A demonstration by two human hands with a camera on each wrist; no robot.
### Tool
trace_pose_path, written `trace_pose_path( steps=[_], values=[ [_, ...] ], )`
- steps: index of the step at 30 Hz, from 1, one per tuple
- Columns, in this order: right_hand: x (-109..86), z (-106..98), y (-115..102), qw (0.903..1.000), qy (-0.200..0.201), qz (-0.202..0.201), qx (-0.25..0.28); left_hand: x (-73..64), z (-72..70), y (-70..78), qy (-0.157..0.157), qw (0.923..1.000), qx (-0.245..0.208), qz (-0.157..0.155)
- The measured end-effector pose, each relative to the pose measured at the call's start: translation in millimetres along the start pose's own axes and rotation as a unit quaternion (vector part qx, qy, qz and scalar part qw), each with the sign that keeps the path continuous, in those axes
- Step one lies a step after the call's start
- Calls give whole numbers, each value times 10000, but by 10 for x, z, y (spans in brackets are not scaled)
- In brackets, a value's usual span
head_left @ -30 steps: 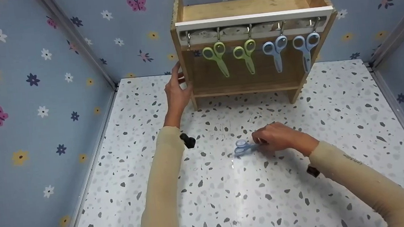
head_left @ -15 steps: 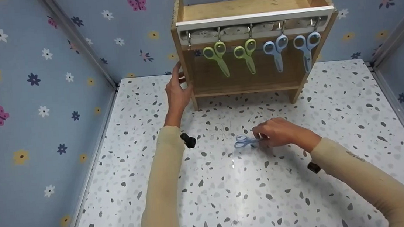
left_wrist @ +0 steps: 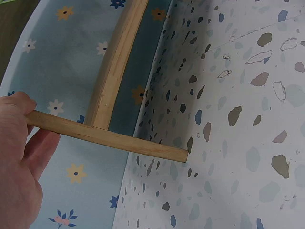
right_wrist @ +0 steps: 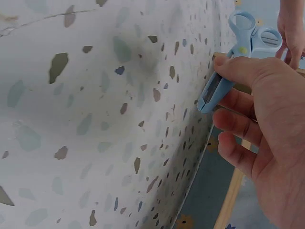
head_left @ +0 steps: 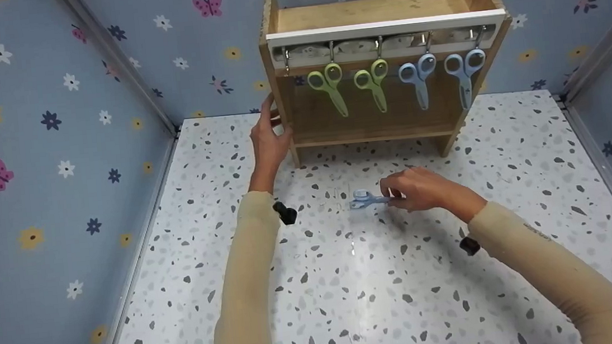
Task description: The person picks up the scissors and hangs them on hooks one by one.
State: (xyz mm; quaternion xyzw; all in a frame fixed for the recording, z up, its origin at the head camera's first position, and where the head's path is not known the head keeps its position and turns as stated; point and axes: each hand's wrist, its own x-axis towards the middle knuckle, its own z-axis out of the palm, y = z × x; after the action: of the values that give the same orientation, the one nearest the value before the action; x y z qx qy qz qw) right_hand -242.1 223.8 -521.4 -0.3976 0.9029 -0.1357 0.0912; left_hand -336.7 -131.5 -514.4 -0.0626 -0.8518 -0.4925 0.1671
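Note:
My left hand (head_left: 269, 139) grips the left side panel of a wooden rack (head_left: 374, 9); in the left wrist view its thumb and fingers lie on either side of the panel's edge (left_wrist: 119, 141). In front of the rack, over the speckled surface, my right hand (head_left: 420, 188) pinches a pair of light blue scissors (right_wrist: 242, 45) by the blade end. Their two finger loops point left in the head view. Two green scissors (head_left: 337, 99) and two blue scissors (head_left: 420, 85) hang by their loops from the rack's hooks.
A white-edged rail (head_left: 382, 27) with several metal hooks runs across the rack's front. The rack stands at the back of a white speckled tabletop (head_left: 319, 305). Blue flowered panels (head_left: 46, 219) close off the left, back and right sides.
My right hand has moved the blue scissors away from me, closer to the rack. The left hand has kept its hold on the side panel.

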Motion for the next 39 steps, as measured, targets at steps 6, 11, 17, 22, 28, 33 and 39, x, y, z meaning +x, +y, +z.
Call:
trace_pose_path(
  steps=[6, 11, 17, 22, 28, 33, 39],
  values=[
    [46, -70, 13, 9997, 219, -1, 121, 4, 3, -2, 81, 9999, 73, 83],
    [91, -142, 15, 9991, 374, 47, 186, 8, 7, 7, 56, 10000, 49, 28],
    [144, -213, 1, 9983, 541, 40, 212, 5, -3, 12, 54, 10000, 36, 50],
    [182, -246, -26, 9981, 534, 122, 290, 4, -2, 20, -5, 10000, 41, -80],
    [204, -268, -40, 9974, 639, 93, 308, 3, 2, 25, -20, 9999, 53, -137],
    [215, -289, -39, 9966, 756, 66, 305, -1, -3, 17, 10, 10000, -28, 17],
    [247, -318, -49, 9956, 876, 140, 316, -15, 1, 19, 16, 10000, -24, 5]
  ],
)
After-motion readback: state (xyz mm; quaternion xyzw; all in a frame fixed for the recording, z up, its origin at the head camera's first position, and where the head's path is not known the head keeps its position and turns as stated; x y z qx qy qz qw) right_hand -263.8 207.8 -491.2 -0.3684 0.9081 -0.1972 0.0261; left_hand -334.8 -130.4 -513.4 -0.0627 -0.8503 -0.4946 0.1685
